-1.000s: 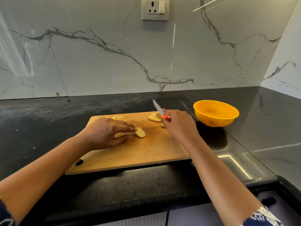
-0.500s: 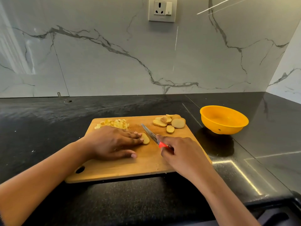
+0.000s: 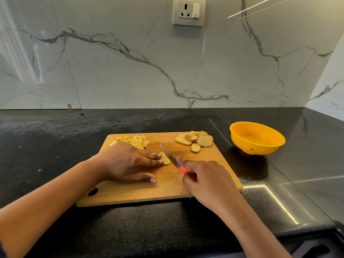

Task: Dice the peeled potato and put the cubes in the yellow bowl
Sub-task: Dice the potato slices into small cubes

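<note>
A wooden cutting board lies on the black counter. My left hand rests flat on it, fingertips pressing a potato slice. My right hand grips a knife by its red handle, the blade lying along the slice's right side. A pile of diced cubes sits at the board's far left, partly behind my left hand. Several uncut slices lie at the far right. The yellow bowl stands on the counter right of the board; no potato shows in it.
The black counter runs to a marble backsplash with a wall socket. A side wall closes the right end. The counter's front edge runs along the bottom of the view.
My right hand brought the knife from the slices at the far right back to the slice under my left fingertips. The blade now lies against that slice. The camera view has shifted too.
</note>
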`<move>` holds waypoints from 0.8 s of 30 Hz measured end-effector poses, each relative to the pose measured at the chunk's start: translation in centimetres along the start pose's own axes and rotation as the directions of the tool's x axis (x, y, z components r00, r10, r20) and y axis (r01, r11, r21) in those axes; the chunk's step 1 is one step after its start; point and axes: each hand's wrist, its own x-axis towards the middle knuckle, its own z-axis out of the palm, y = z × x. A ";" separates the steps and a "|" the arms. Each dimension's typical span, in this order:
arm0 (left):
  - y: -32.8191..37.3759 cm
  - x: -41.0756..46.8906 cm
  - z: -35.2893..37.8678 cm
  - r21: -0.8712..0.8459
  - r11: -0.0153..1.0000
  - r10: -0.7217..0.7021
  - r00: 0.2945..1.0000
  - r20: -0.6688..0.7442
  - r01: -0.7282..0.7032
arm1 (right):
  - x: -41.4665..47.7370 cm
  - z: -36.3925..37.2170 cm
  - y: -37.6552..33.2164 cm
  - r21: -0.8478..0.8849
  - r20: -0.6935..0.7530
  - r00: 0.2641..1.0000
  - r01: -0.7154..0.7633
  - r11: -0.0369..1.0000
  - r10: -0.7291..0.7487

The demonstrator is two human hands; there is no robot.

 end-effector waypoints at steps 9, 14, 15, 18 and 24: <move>0.5 0.1 -0.2 -0.025 0.997 -0.074 0.992 0.102 0.077 | 0.5 0.6 -0.8 -0.143 0.014 0.999 0.041 0.989 -0.040; 0.5 0.0 0.1 -0.044 0.994 -0.093 0.992 0.086 0.097 | 1.7 1.2 -1.9 -0.297 0.100 0.993 0.096 0.950 -0.069; 0.5 0.0 0.0 -0.046 0.993 -0.105 0.989 0.104 0.110 | 1.6 1.1 -2.0 -0.301 0.102 0.992 0.097 0.949 -0.069; 0.5 0.0 0.1 -0.051 0.993 -0.103 0.990 0.095 0.109 | -0.3 0.7 -1.6 -0.292 0.099 0.992 0.099 0.951 -0.072; 0.5 -0.3 0.7 -0.017 0.999 -0.050 0.998 -0.042 0.049 | -3.2 -0.8 -1.4 -0.289 0.102 0.991 0.112 0.951 -0.086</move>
